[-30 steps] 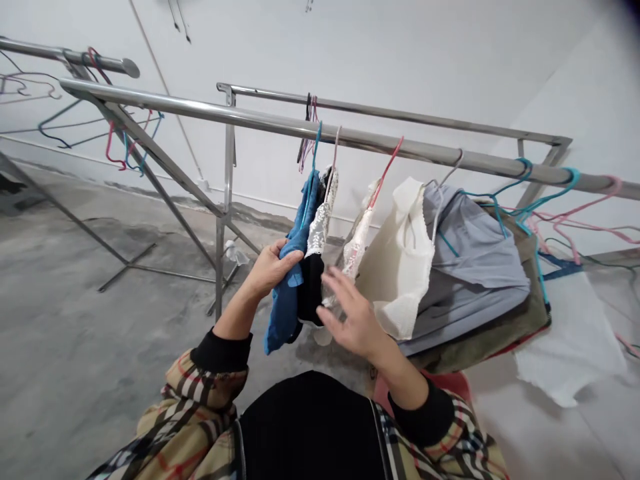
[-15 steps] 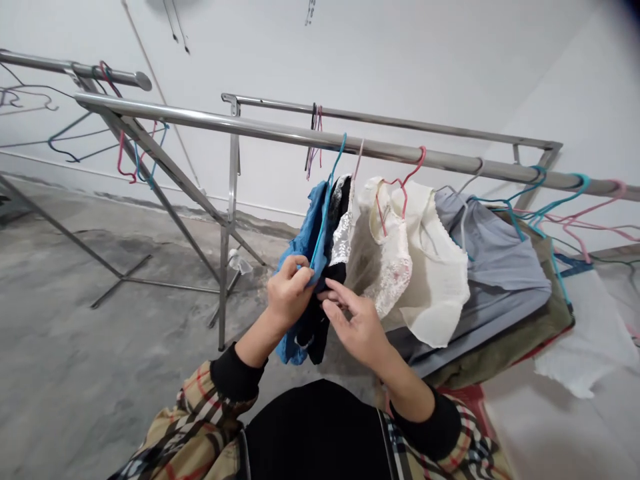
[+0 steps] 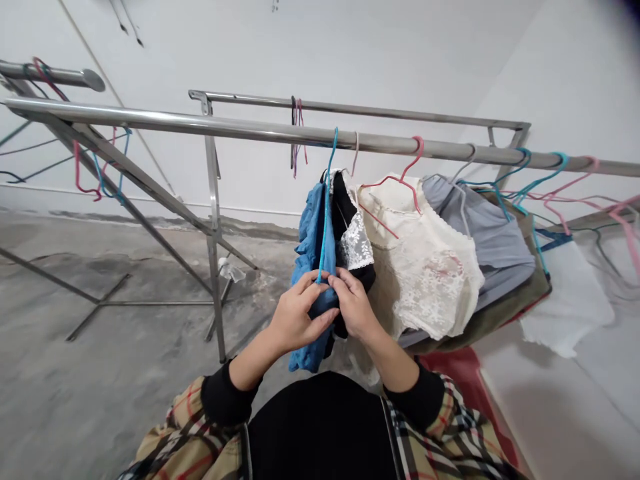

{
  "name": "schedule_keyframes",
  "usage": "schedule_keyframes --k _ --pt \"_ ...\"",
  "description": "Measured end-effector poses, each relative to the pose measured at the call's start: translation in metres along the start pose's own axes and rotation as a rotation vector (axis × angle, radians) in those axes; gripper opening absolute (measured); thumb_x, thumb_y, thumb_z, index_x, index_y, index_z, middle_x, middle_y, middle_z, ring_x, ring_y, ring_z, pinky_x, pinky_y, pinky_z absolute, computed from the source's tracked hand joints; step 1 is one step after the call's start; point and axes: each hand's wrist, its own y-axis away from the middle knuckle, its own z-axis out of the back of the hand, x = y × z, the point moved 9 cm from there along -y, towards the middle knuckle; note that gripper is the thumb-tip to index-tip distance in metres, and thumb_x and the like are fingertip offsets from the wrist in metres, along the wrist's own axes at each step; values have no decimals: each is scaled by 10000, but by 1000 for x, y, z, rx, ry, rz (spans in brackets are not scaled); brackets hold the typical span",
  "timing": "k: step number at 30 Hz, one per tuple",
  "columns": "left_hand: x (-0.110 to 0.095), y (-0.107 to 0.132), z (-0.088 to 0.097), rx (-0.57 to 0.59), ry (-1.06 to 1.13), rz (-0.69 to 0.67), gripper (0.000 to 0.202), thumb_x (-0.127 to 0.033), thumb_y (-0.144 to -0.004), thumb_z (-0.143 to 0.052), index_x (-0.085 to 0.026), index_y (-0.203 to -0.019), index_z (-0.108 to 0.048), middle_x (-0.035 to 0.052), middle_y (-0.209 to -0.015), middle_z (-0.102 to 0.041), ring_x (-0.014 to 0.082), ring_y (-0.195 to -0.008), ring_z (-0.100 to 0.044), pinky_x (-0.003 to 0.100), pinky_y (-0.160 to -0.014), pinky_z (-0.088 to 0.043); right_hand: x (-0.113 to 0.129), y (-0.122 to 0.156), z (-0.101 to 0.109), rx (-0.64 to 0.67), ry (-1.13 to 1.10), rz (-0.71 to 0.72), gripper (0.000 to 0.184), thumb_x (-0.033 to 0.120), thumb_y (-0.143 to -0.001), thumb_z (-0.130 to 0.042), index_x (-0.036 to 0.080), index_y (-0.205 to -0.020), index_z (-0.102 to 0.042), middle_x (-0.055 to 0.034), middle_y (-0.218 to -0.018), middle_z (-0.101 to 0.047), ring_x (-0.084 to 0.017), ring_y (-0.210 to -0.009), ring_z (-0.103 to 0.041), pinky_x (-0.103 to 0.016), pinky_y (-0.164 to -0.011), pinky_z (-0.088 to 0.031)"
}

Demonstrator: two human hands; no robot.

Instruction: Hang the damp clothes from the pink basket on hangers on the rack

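A blue ruffled garment (image 3: 306, 257) hangs on a blue hanger (image 3: 327, 200) hooked over the metal rail (image 3: 240, 128). At the hanger's lower end, my left hand (image 3: 300, 317) has its fingers on the hanger and the cloth, with its thumb held lower and apart. My right hand (image 3: 354, 303) pinches the garment's edge from the other side, fingertips close to the left hand's. Just behind hangs a black garment with white lace (image 3: 356, 240), partly covered by the blue one. A cream lace garment (image 3: 430, 287) on a red hanger (image 3: 417, 150) is to the right.
Farther right along the rail hang a grey garment (image 3: 480, 227), an olive one (image 3: 530, 267) and a white one (image 3: 570, 293). Several hangers cluster on the rack's left side, such as a pink hanger (image 3: 77, 173). Metal legs (image 3: 215, 267) stand on the concrete floor (image 3: 150, 353).
My right hand has moved up to the blue garment's edge beside my left hand. The view has shifted, and the cream garment has turned to show more of its lace front.
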Motion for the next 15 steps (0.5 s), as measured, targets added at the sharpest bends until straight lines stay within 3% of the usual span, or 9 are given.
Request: schedule_keyframes --k 2,5,8,11,13,15 --pt "-4 -2 12 -30 47 -38 294 -298 -822 -654 -199 -1096 -617 135 -1170 -635 239 -1101 -616 374 -916 -534 -5 -7 4 -28 -15 0 195 353 -850 -511 184 -900 -594 -1 -822 -642 -138 -758 -573 -241 -719 -474" --pt "-10 -5 38 -153 67 -83 250 -208 -835 -631 -221 -1085 -641 81 -992 -667 195 -946 -639 343 -835 -548 -11 -21 14 -116 104 61 165 331 -848 -465 186 -839 -544 19 -735 -555 -124 -687 -491 -240 -684 -435" --pt "-7 -4 68 -357 152 -54 269 -150 -824 -629 -253 -1072 -646 32 -849 -653 176 -849 -632 320 -763 -544 -30 -28 14 -123 303 59 157 296 -836 -423 188 -770 -515 25 -684 -494 -124 -643 -429 -247 -648 -408" --pt "7 -2 92 -593 361 17 292 -151 -813 -651 -277 -1075 -631 14 -826 -621 157 -775 -617 287 -670 -540 -68 -18 14 -22 377 -55 208 290 -830 -404 177 -832 -579 -5 -738 -573 -148 -687 -492 -275 -694 -452" --pt "13 -3 102 -698 491 14 330 -135 -809 -661 -302 -1092 -625 -3 -837 -615 118 -678 -593 246 -590 -528 -92 -2 36 -70 388 -136 266 327 -829 -426 179 -934 -622 -47 -842 -648 -186 -784 -569 -322 -765 -490" --pt "19 -9 109 -741 614 -4 382 -120 -805 -670 -337 -1116 -627 -23 -857 -626 87 -608 -560 218 -541 -520 -102 20 71 -197 418 -135 329 384 -827 -471 192 -1035 -639 -87 -957 -686 -225 -902 -613 -380 -845 -502"
